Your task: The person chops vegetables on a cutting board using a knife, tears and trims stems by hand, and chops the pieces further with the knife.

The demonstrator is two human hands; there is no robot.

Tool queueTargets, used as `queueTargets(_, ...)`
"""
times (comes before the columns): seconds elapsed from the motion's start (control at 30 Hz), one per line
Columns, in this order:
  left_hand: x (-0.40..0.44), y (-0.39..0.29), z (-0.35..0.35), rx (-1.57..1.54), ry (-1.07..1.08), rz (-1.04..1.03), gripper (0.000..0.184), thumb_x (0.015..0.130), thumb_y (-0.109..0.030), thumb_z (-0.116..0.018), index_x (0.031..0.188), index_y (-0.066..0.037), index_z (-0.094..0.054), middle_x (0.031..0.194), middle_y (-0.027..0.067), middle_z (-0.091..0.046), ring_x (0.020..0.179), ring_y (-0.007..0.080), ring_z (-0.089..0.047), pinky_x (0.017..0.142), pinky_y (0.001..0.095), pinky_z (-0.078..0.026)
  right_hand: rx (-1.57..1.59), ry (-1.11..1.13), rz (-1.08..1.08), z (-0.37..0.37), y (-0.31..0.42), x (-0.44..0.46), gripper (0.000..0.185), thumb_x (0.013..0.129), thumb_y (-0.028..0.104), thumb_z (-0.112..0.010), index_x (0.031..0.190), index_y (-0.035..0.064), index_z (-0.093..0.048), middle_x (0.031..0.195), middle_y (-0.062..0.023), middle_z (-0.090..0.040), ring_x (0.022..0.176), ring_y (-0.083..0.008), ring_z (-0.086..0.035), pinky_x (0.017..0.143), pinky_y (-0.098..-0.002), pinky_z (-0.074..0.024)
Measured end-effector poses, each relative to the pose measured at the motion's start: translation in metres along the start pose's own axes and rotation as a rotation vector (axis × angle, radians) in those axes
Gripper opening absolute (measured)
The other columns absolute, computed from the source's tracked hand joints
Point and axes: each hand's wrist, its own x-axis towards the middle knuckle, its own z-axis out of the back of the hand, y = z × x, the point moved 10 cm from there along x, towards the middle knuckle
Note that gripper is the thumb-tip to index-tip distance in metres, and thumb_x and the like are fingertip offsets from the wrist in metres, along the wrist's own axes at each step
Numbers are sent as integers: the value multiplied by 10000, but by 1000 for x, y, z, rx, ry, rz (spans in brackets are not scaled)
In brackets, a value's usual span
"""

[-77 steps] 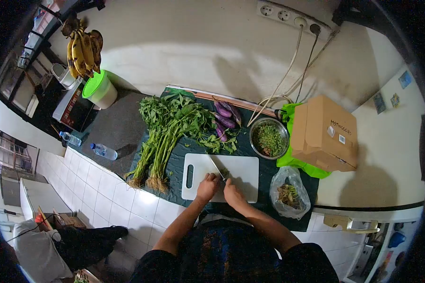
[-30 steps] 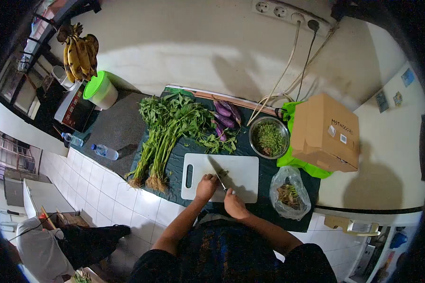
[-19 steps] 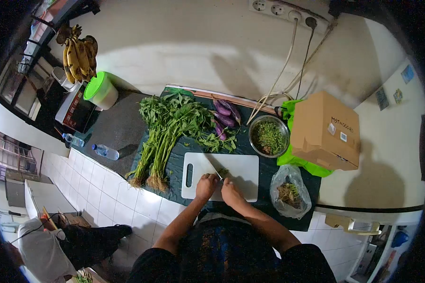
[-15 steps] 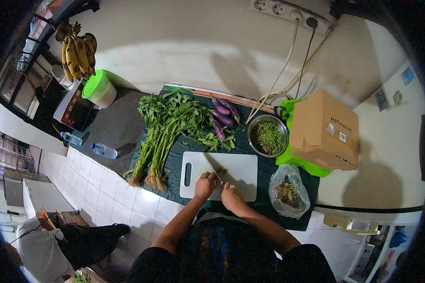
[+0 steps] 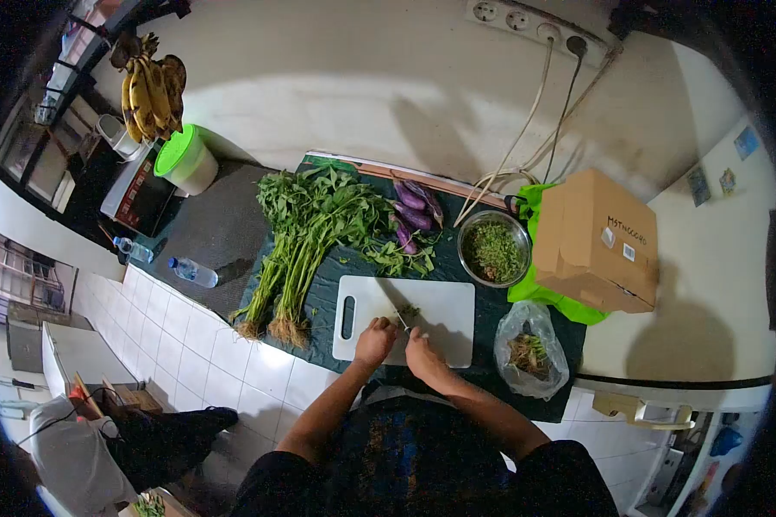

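Observation:
A white cutting board (image 5: 453, 306) lies on the dark-covered table in front of me. My right hand (image 5: 424, 351) is closed round the handle of a knife (image 5: 402, 320), whose blade slants up and left over the board. Just left of it, my left hand (image 5: 375, 343) has its fingers curled in at the board, close to the blade. Whatever its fingertips hold is too small to make out. A few chopped green bits (image 5: 411, 310) lie beside the blade.
Leafy greens with roots (image 5: 306, 246) and purple eggplants (image 5: 412, 207) lie beyond the board. To the right are a metal bowl of chopped greens (image 5: 495, 250), a plastic bag of root ends (image 5: 530, 351) and a cardboard box (image 5: 591, 237). Another person (image 5: 78, 448) is at lower left.
The whole view has shifted slightly. The knife's angle over the board differs a little, while both hands stay in nearly the same place.

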Motion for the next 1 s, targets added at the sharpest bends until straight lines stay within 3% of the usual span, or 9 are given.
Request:
queueTargets(0.23, 4, -1, 2, -18, -57, -33, 145, 805, -136, -599, 924, -68, -649, 940, 97, -601, 941, 297, -591, 765, 402, -545, 29, 111, -49, -24, -16, -23, 358, 947, 114, -392, 1233, -101, -398, 947, -349, -641, 911, -489, -646, 781, -558, -522)
queueTargets(0.43, 6, -9, 7, -8, -74, -98, 116, 790, -144, -613, 876, -68, -635, 911, 96, -585, 915, 291, -584, 748, 391, -541, 134, -76, -57, -25, -21, 8, 259, 949, 125, -408, 1103, -82, -427, 876, -337, -647, 833, -503, -647, 728, -579, -513)
queueTargets(0.53, 5, -6, 4, 22, -64, -98, 115, 788, -149, -618, 864, -63, -629, 905, 100, -583, 912, 290, -583, 740, 391, -540, 77, -50, 34, -8, 0, 8, 238, 945, 119, -409, 1083, -73, -438, 861, -333, -647, 812, -487, -656, 694, -563, -524)
queueTargets(0.63, 5, -5, 5, 20, -53, -75, 108, 784, -141, -621, 855, -59, -625, 893, 105, -581, 904, 291, -584, 735, 390, -541, 32, -18, 82, -4, 5, -6, 294, 936, 110, -412, 1150, -90, -439, 866, -335, -648, 816, -474, -663, 690, -542, -537)
queueTargets(0.8, 4, -7, 8, 35, -77, -94, 96, 785, -125, -617, 850, -55, -619, 885, 110, -586, 894, 293, -592, 724, 386, -545, -41, 34, -33, -33, -18, -22, 445, 920, 86, -428, 1302, -136, -377, 886, -321, -660, 825, -468, -666, 716, -533, -546)
queueTargets(0.93, 4, 0, 0, -17, -88, -79, 104, 799, -133, -607, 868, -55, -614, 896, 119, -602, 900, 311, -602, 726, 401, -549, 4, 30, -49, -33, -17, -10, 384, 927, 85, -421, 1252, -120, -414, 870, -316, -659, 821, -466, -664, 707, -544, -541)
queueTargets(1.0, 7, 0, -1, -9, -61, -45, 110, 807, -138, -604, 876, -53, -611, 893, 123, -606, 901, 320, -605, 732, 412, -549, -23, -60, 68, -23, -4, 2, 330, 936, 89, -410, 1208, -96, -431, 858, -326, -648, 817, -469, -659, 700, -553, -532)
